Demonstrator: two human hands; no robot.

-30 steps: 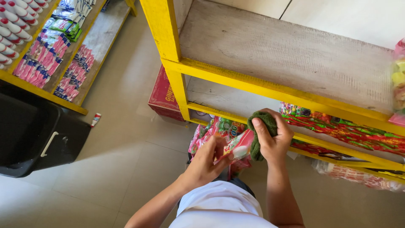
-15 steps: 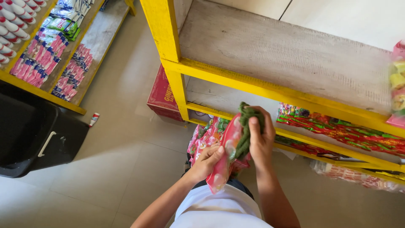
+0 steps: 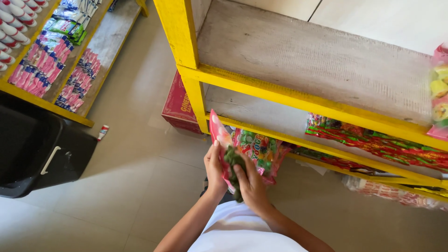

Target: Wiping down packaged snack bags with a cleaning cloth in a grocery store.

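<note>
snack packet [image 3: 219, 135], pink and red with a shiny face, stands almost on edge in front of the person's chest, just before the yellow shelf unit [image 3: 298, 100]. from the head view, the left hand [image 3: 214, 170] grasps the packet's near side, thumb pressed flat on its front. the right hand [image 3: 252, 184] is clenched on a dark green cloth [image 3: 232, 161], which it presses against the packet's face; the cloth's tail hangs down between the two wrists. behind the packet, on the lowest shelf, lies another clear packet of green and red sweets [image 3: 259, 151], touching or nearly touching the held one; which, cannot be told. further right on the same level, red and green packets [image 3: 373, 140] lie in a row along the shelf edge. the middle shelf board is grey and worn, with a pink and yellow packet [image 3: 438, 93] at its right end. a red carton [image 3: 179, 105] sits on the tiled floor beside the yellow post. at left, a black bin [image 3: 37, 149] stands near a second yellow rack of small pink sachets [image 3: 42, 65].
</note>
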